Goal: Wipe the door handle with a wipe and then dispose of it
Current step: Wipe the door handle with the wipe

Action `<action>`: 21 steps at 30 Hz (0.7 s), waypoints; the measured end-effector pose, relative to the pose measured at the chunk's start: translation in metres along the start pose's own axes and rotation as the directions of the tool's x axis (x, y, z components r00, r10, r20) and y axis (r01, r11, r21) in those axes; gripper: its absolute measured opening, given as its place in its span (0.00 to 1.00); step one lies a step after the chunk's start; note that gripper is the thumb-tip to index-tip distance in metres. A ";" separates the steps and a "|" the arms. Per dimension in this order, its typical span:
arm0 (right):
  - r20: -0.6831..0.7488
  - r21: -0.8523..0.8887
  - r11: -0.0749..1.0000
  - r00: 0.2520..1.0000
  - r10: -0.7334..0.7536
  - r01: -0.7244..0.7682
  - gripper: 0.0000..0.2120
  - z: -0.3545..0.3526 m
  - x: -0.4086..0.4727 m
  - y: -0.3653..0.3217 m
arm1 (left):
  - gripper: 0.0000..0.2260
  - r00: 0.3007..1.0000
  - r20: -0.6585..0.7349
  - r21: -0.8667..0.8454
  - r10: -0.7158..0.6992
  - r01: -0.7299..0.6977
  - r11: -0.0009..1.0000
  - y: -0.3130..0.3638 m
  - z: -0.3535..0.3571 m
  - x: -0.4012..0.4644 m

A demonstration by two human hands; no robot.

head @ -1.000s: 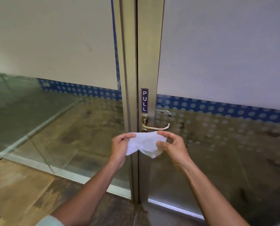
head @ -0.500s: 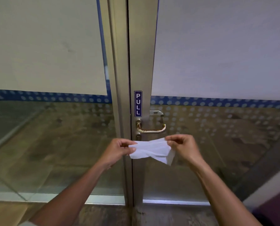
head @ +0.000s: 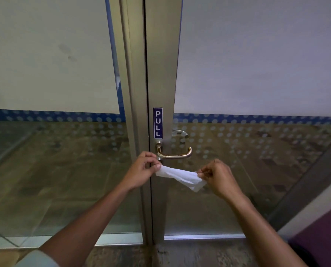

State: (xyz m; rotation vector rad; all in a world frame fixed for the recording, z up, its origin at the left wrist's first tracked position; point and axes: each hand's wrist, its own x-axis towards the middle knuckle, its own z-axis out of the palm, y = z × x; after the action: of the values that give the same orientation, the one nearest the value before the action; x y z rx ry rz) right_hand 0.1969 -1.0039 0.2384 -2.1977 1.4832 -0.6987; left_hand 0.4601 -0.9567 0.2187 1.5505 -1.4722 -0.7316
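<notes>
A brass lever door handle [head: 177, 155] sticks out to the right from the metal door stile, under a blue PULL sticker [head: 158, 123]. Just below the handle a white wipe [head: 181, 176] is stretched between my two hands. My left hand [head: 141, 172] pinches its left end close to the handle's base. My right hand [head: 218, 179] pinches the right end, lower and to the right, where a loose corner hangs down. The wipe does not touch the handle.
The glass door [head: 257, 160] on the right and a fixed glass panel [head: 55, 160] on the left are frosted above and carry a blue dotted band. A metal frame [head: 135, 93] separates them. A purple surface [head: 320, 237] sits at the lower right.
My hands have moved apart and up toward the handle, pulling the wipe out into a longer strip. The camera has come closer to the door.
</notes>
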 end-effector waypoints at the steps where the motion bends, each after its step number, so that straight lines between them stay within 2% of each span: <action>1: 0.026 -0.008 1.000 1.000 0.005 -0.004 0.03 -0.001 0.000 0.002 | 0.08 1.000 -0.006 -0.045 0.005 -0.005 0.999 0.003 0.002 0.000; 4: 0.102 0.008 1.000 0.994 -0.025 0.024 0.05 -0.005 0.003 0.009 | 0.11 1.000 0.002 -0.130 0.006 -0.005 0.992 0.012 0.008 0.001; 7: 0.144 0.095 0.994 0.987 -0.071 0.058 0.08 -0.004 0.007 0.012 | 0.14 1.000 0.029 -0.115 -0.001 0.005 0.993 0.021 0.013 0.004; 13: 0.251 0.513 0.856 0.942 -0.223 0.066 0.27 0.012 0.007 -0.002 | 0.12 0.992 0.126 -0.041 0.021 -0.016 0.999 0.045 0.023 0.008; 16: 0.343 0.707 0.706 0.893 -0.290 -0.042 0.24 0.017 0.008 -0.006 | 0.10 0.976 0.212 0.007 0.040 -0.042 0.999 0.057 0.021 0.013; 21: 0.460 0.775 0.594 0.837 -0.298 -0.215 0.12 0.015 0.004 -0.003 | 0.11 0.964 0.259 0.043 0.059 -0.072 0.996 0.068 0.015 0.020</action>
State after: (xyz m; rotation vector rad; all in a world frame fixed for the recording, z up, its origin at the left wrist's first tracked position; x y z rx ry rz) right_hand 0.2092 -1.0055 0.2289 -1.4888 0.5879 -0.5211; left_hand 0.4174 -0.9747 0.2739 1.4794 -1.7368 -0.8880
